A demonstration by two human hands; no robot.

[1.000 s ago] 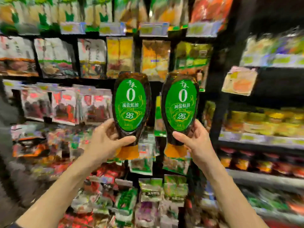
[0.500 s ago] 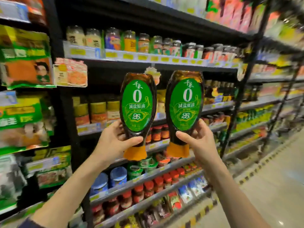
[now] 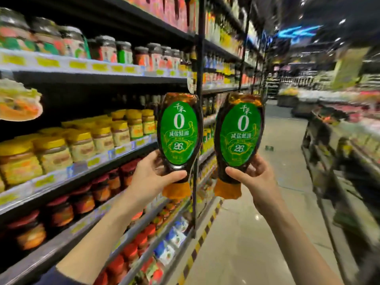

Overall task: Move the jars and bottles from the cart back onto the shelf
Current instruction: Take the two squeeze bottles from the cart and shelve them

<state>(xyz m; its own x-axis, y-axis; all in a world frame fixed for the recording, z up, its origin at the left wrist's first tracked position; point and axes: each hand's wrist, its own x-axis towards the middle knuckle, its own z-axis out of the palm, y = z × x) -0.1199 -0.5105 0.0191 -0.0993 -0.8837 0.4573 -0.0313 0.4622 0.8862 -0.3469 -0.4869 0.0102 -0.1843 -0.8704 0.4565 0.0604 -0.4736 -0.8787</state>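
Note:
I hold two identical dark squeeze bottles with green oval labels and orange caps pointing down. My left hand (image 3: 151, 176) grips the left bottle (image 3: 178, 132) near its lower end. My right hand (image 3: 254, 177) grips the right bottle (image 3: 239, 136) the same way. Both bottles are raised side by side at chest height in the aisle, in front of a black shelf upright (image 3: 198, 79). The shelving (image 3: 98, 73) runs along my left.
The left shelves carry yellow-lidded jars (image 3: 82, 145), red-lidded jars (image 3: 98, 190) lower down and mixed jars (image 3: 107, 50) above. A shopping cart (image 3: 337, 182) stands blurred at the right. The tiled aisle floor (image 3: 257, 233) stretches ahead.
My view has swung right, from hanging packets to the jar shelves and down the aisle. Both hands keep the same grip on the bottles, still held side by side.

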